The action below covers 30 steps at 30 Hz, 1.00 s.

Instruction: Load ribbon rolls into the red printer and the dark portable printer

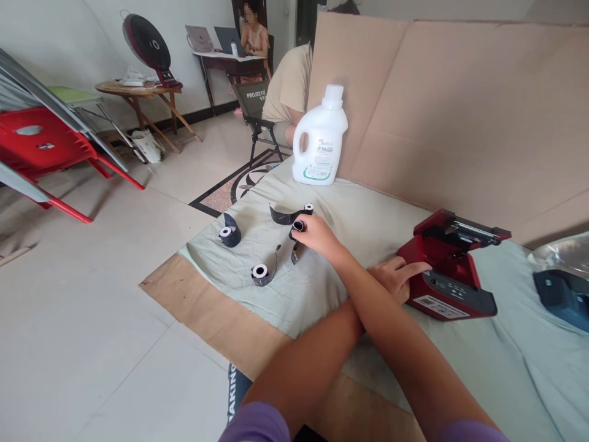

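Observation:
My forearms are crossed. On the left, my right hand (317,236) pinches a small roll of black tape-like strip (298,226), with a loose tail hanging below. Around it on the cloth lie more black rolls with white cores: one behind with its strip unrolled (288,217), one at far left (230,235), and one nearer me (262,275). At the right, my left hand (393,276) holds the near left side of a dark red label printer (444,288), index finger stretched along its top edge. The printer's lid (464,228) stands raised; the palm side of my left hand is hidden.
A white detergent jug (322,138) stands behind the rolls, against a tall cardboard panel (460,110). A dark blue object (564,298) and clear plastic (565,253) lie at far right. Beyond the table are two people, a folding chair (251,101) and a red chair (41,144).

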{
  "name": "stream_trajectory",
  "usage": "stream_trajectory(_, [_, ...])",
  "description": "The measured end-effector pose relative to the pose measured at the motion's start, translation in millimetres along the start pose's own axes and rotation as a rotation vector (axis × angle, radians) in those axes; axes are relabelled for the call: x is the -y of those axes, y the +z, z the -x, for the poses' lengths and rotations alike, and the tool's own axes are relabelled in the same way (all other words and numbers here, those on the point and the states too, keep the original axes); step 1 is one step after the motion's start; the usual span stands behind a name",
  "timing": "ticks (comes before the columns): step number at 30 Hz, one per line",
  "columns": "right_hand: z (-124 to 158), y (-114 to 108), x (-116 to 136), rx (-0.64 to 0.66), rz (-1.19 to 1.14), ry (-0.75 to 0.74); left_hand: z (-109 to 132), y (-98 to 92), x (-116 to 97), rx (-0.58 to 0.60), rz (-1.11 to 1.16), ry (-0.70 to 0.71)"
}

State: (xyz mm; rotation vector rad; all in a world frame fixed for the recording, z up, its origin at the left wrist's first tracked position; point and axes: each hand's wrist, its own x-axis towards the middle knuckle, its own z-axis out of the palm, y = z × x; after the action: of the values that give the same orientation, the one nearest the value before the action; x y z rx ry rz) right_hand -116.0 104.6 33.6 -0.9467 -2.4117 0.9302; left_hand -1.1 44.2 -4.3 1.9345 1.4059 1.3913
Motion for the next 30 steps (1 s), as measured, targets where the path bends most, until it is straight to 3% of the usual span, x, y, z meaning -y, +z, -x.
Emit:
stream_trajectory(4, [0, -8, -4, -0.1, -0.295, 0.094, 1, 7.4, 4, -0.013, -0.051, 0.051])
stream_trajectory(9, [27, -27, -5, -0.107, -0.659, 0.157, 6, 22.1, 3, -0.074, -0.188, 0.109])
stream_trajectory(18, [44, -47, -15, -0.306, -0.875, 0.334, 11, 27.1, 6, -0.055, -0.423, 0.182])
stream_trajectory(24, [40, -47, -11, -0.153, -0.852, 0.275, 11, 20.4, 2, -0.063, -0.47, 0.201])
stream_trajectory(30, [36, -37, -3, -0.031, -0.77, 0.185, 10, 5.6, -5, -0.094, -0.293, 0.229])
